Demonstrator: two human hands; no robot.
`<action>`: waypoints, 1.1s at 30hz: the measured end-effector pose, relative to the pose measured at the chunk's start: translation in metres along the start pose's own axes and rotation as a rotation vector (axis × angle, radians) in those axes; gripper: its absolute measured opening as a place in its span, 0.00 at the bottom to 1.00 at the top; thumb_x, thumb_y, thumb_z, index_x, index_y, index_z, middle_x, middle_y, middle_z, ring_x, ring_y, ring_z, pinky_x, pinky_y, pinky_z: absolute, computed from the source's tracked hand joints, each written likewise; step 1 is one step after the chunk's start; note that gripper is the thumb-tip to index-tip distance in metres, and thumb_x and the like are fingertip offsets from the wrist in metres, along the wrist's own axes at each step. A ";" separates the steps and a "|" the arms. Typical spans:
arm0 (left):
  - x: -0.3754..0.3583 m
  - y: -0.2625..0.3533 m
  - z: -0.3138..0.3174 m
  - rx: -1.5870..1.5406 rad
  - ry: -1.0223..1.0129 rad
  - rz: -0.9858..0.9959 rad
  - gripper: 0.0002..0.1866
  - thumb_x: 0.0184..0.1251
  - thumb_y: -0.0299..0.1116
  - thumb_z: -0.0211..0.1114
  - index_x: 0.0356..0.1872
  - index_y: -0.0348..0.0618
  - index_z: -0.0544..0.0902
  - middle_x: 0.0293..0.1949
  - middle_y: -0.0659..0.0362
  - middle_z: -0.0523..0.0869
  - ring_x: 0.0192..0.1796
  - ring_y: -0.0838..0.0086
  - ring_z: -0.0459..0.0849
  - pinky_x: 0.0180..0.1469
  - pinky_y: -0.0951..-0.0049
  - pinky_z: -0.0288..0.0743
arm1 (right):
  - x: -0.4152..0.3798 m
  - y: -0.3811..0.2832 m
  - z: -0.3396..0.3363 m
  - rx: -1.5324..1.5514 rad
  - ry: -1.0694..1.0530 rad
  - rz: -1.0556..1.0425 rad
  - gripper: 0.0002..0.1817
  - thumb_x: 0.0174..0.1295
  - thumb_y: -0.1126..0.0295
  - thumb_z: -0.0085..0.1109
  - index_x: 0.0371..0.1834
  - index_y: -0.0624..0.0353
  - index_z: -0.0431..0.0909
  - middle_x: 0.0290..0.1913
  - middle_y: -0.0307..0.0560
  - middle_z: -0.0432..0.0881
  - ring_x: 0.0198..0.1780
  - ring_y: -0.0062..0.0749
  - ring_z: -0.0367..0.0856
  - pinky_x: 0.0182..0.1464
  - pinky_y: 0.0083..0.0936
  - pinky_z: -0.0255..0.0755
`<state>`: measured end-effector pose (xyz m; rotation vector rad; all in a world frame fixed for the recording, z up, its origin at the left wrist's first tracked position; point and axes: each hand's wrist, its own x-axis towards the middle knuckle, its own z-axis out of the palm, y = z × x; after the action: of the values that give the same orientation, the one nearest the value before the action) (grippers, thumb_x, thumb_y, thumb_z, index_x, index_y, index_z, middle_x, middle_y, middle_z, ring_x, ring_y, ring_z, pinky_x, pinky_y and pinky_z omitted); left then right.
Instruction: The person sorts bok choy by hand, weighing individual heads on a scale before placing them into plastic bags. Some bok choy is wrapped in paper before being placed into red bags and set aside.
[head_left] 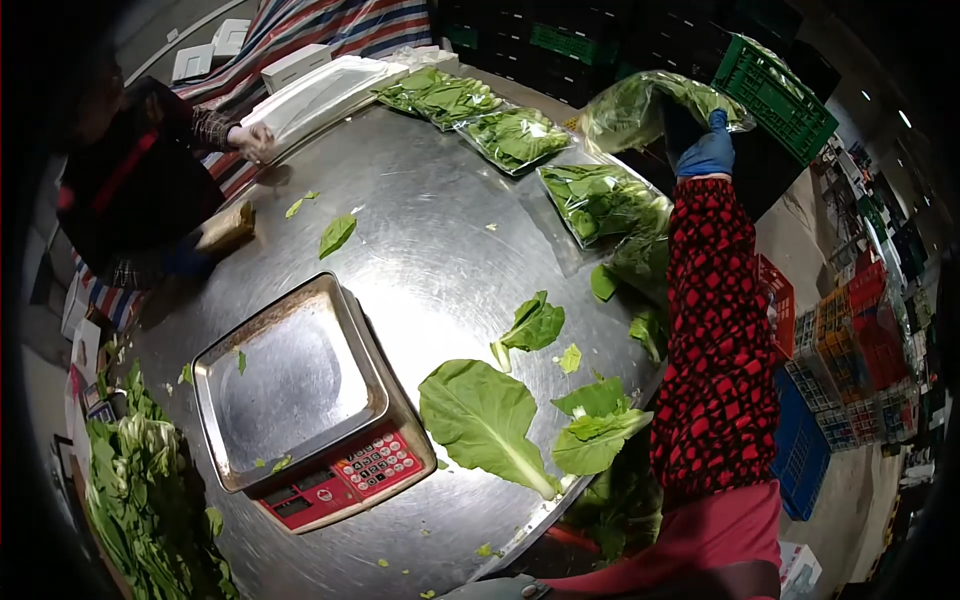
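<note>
My right hand [708,148], in a blue glove, is stretched out to the far right, its fingers closed on the end of a clear plastic bag of leafy greens [640,108]. The bag is beside a green crate [775,98], over the top of a dark box. My left hand is out of view. Nearer along my right arm lie another bagged bunch of greens [600,200] and loose leaves, among them a large green leaf [480,415].
A red scale [290,390] with a metal pan stands on the steel table [420,230]. More bagged greens [510,135] lie at the back edge. Loose greens [145,490] are piled at left. Across the table, a person's hand [255,140] is near a white foam box [330,100].
</note>
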<state>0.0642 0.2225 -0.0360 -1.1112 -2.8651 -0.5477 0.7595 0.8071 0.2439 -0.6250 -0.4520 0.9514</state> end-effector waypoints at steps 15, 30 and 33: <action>0.022 -0.021 0.055 0.097 -0.007 -0.092 0.22 0.72 0.44 0.49 0.38 0.32 0.80 0.37 0.45 0.82 0.39 0.52 0.79 0.46 0.60 0.72 | -0.118 0.191 -0.105 -2.461 -0.090 -0.183 0.35 0.51 0.51 0.66 0.64 0.42 0.67 0.72 0.46 0.58 0.67 0.51 0.63 0.60 0.52 0.62; 0.040 -0.057 0.092 0.199 -0.113 -0.086 0.21 0.71 0.43 0.49 0.38 0.32 0.80 0.37 0.45 0.82 0.39 0.51 0.79 0.46 0.60 0.72 | -0.099 0.097 -0.201 -2.183 -0.217 -0.495 0.25 0.56 0.54 0.60 0.57 0.46 0.73 0.60 0.48 0.73 0.62 0.48 0.68 0.63 0.46 0.60; 0.049 -0.061 0.098 0.219 -0.126 -0.077 0.21 0.71 0.43 0.49 0.38 0.32 0.80 0.36 0.45 0.82 0.39 0.51 0.79 0.46 0.60 0.72 | -0.122 0.078 -0.172 -2.304 0.254 -0.565 0.37 0.57 0.41 0.54 0.70 0.40 0.61 0.73 0.44 0.54 0.72 0.55 0.50 0.67 0.60 0.47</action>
<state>-0.0023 0.2447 -0.1399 -1.0389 -2.9932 -0.1639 0.7548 0.6862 0.0542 -2.4035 -1.3238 -0.6717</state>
